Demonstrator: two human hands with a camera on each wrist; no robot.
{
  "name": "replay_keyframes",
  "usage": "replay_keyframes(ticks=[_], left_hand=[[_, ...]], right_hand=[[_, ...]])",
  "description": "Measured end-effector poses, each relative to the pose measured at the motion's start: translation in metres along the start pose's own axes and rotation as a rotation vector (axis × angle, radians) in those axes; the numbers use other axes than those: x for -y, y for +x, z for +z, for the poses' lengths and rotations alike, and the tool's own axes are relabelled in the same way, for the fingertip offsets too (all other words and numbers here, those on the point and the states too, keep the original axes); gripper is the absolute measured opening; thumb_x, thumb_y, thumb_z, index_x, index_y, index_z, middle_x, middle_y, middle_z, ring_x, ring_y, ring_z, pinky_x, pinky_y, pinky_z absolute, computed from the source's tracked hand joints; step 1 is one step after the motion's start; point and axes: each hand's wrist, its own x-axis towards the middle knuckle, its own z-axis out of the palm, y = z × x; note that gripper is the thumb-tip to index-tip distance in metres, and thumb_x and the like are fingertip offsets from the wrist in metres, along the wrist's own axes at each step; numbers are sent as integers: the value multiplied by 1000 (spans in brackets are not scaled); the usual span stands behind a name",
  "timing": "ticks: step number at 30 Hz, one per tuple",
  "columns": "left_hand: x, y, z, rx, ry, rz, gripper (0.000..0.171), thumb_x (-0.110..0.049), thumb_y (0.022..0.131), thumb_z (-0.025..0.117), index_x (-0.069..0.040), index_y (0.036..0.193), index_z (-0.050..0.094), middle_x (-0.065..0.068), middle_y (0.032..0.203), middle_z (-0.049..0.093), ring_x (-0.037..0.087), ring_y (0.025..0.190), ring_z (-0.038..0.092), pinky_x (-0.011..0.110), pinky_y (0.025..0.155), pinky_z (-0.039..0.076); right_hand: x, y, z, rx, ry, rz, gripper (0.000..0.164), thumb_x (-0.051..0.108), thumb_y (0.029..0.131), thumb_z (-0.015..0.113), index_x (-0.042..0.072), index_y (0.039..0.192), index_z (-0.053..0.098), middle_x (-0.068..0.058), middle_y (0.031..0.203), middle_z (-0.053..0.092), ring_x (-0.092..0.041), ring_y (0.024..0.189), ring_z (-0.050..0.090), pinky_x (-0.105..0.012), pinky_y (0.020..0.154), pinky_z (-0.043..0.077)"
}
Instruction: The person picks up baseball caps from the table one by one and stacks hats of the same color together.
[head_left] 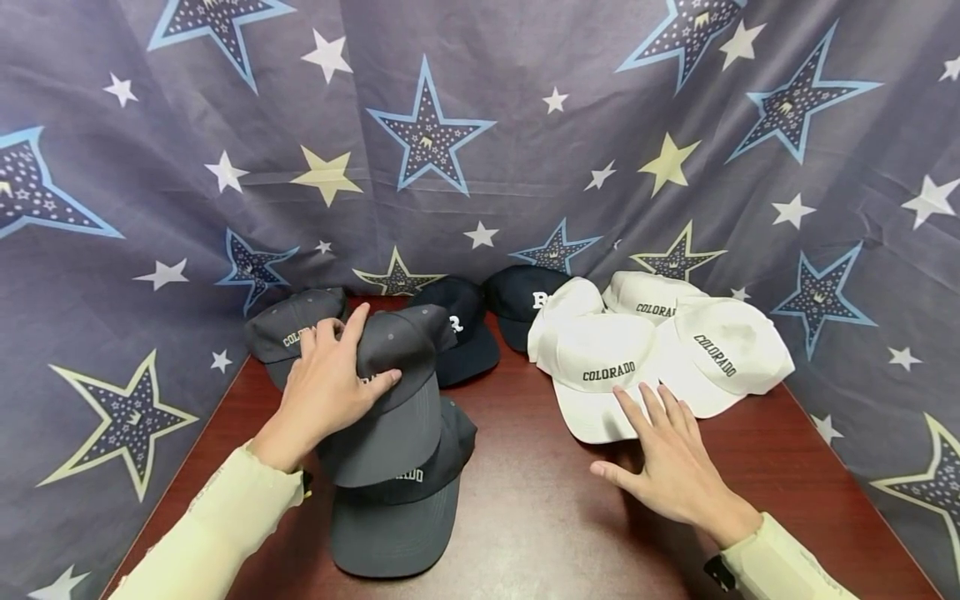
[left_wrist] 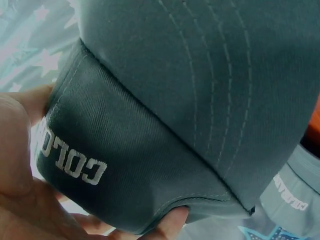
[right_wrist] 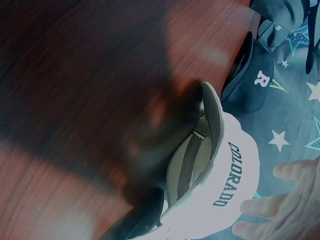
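My left hand (head_left: pixel 324 387) grips a dark grey cap (head_left: pixel 401 425) by its crown, thumb across the front panel. In the left wrist view the fingers curl round the crown of this grey cap (left_wrist: pixel 135 135), beside its stitched lettering. Another grey cap (head_left: pixel 397 533) lies on the table, partly hidden under the held one; whether they touch I cannot tell. My right hand (head_left: pixel 671 467) holds nothing, fingers spread, just in front of a white COLORADO cap (head_left: pixel 600 358). In the right wrist view the fingers of that hand (right_wrist: pixel 290 205) appear close to a white cap (right_wrist: pixel 237 175).
More white caps (head_left: pixel 731 354) cluster at the back right of the reddish-brown table (head_left: pixel 540 517). Two navy caps, one (head_left: pixel 453 308) left of the other (head_left: pixel 521 296), sit at the back middle. A grey cap (head_left: pixel 288 321) stands back left. A star-patterned cloth (head_left: pixel 480 225) hangs behind and at the sides.
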Motion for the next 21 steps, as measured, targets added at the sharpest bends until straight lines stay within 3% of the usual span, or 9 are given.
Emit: replay_keyframes(ticks=[11,21], left_hand=[[-15,-23,-2,62,67,53,100,-48,84,81,-16,162,27,30,139,40,49,121,38,66,83,46],[-28,-45,-8,88,167,102,99,-52,82,82,-13,159,34,28,133,44,47,115,42,61,72,50]], right_hand=[[-2,-1,2,-9,-11,-4,104,76,82,67,18,161,34,-29,158,34,-51,148,19,-66,115,15],[-2,0,2,-13,-18,-10,105,76,81,67,19,162,32,-28,159,32,-51,148,19,-66,115,16]])
